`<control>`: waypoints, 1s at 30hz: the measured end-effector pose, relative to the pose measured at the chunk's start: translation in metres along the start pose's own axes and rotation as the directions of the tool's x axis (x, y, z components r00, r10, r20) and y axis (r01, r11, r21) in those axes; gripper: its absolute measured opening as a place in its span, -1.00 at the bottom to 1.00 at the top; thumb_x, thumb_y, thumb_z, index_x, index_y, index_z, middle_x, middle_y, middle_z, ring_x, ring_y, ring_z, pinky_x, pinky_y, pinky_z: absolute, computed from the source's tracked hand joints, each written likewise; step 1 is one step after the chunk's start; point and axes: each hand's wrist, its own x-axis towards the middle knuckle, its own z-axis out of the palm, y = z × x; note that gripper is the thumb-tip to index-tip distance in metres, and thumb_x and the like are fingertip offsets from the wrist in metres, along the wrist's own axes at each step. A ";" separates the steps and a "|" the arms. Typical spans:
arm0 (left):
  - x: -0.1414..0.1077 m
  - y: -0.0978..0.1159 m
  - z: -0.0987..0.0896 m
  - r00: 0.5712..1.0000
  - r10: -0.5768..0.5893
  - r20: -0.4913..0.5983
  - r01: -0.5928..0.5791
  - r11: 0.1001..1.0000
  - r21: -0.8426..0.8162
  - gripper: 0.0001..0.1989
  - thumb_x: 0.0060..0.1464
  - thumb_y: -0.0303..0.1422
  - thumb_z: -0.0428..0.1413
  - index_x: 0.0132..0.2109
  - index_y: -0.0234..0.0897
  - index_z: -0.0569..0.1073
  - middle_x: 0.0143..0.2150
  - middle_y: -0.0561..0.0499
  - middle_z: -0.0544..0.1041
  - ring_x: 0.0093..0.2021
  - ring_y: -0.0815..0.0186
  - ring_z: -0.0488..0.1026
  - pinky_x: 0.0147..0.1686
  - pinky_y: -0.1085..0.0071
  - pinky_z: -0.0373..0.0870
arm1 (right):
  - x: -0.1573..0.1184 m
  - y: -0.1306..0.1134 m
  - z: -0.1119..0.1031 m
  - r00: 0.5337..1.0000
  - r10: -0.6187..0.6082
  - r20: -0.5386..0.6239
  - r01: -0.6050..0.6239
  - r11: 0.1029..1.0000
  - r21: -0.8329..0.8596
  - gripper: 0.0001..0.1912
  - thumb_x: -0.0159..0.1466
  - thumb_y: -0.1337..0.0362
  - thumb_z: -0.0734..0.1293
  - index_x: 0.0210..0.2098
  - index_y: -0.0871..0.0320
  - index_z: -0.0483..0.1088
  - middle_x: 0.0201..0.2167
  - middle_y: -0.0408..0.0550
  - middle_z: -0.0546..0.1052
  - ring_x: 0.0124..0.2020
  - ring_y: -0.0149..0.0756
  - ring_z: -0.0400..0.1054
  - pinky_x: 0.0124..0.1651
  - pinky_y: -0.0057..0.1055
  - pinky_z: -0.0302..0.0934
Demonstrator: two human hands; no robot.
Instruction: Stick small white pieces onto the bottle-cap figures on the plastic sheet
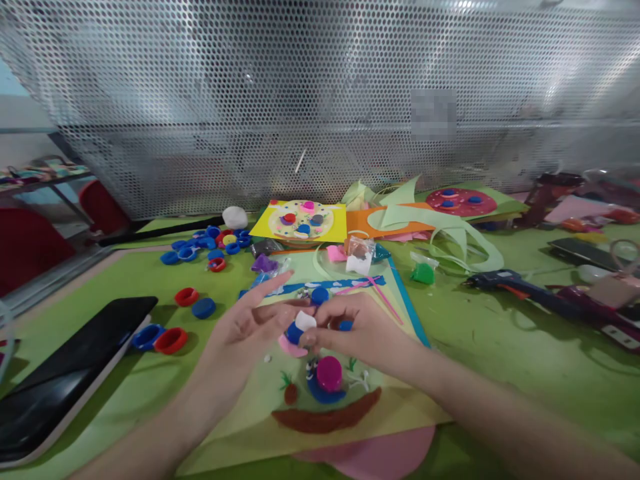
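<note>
Over a pale sheet (240, 407), my right hand (355, 327) has its thumb and fingers closed at a small white clay piece (306, 321). Beside it is a blue bottle cap (293, 333) with pink clay (293, 346) under it. My left hand (250, 320) comes in from the left, fingers apart and the index stretched out, its thumb close to the cap. Nearer on the sheet lies a blue clay snail (325, 395) with a magenta cap (329, 374) as its shell. A brown clay strip (327, 413) curves below. My right fingertips are partly hidden.
Left are a phone (75, 373), red and blue caps (187, 297). Behind lie a yellow card (337, 230), bagged clay (361, 253) and green paper scraps (465, 233). A glue gun (530, 290) lies right. A perforated metal panel (300, 100) stands across the back.
</note>
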 end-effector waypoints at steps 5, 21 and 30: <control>0.001 0.002 -0.002 0.998 0.044 0.042 -0.046 0.997 0.060 -0.38 -0.13 -0.34 0.31 0.09 -0.22 0.28 -0.48 0.05 0.55 -0.20 0.20 0.49 -0.37 0.46 0.49 | 0.001 0.002 -0.003 0.999 -0.041 -0.005 0.041 0.996 -0.078 -0.76 0.10 0.16 0.40 -0.59 0.19 0.44 -0.64 -0.20 0.46 -0.61 -0.52 0.25 -0.55 -0.58 0.09; 0.002 0.001 0.001 0.990 0.120 -0.078 -0.104 0.978 0.182 -0.44 -0.16 -0.30 0.33 0.01 -0.24 0.34 -0.41 0.07 0.55 -0.18 0.28 0.46 -0.35 0.56 0.46 | -0.002 0.010 -0.008 0.841 -0.536 0.080 0.395 0.505 -0.767 -0.71 0.25 0.14 0.27 -0.49 0.19 0.43 -0.55 -0.09 0.49 -0.49 -0.37 0.32 -0.43 -0.46 0.09; -0.003 0.001 -0.001 0.982 0.180 -0.059 -0.150 0.931 0.333 -0.52 -0.13 -0.24 0.31 -0.03 -0.21 0.40 -0.31 0.02 0.55 -0.11 0.24 0.42 -0.19 0.50 0.43 | -0.005 0.008 -0.006 0.873 -0.468 0.134 0.394 0.517 -0.760 -0.68 0.28 0.13 0.23 -0.46 0.20 0.45 -0.53 -0.06 0.51 -0.47 -0.34 0.32 -0.37 -0.45 0.11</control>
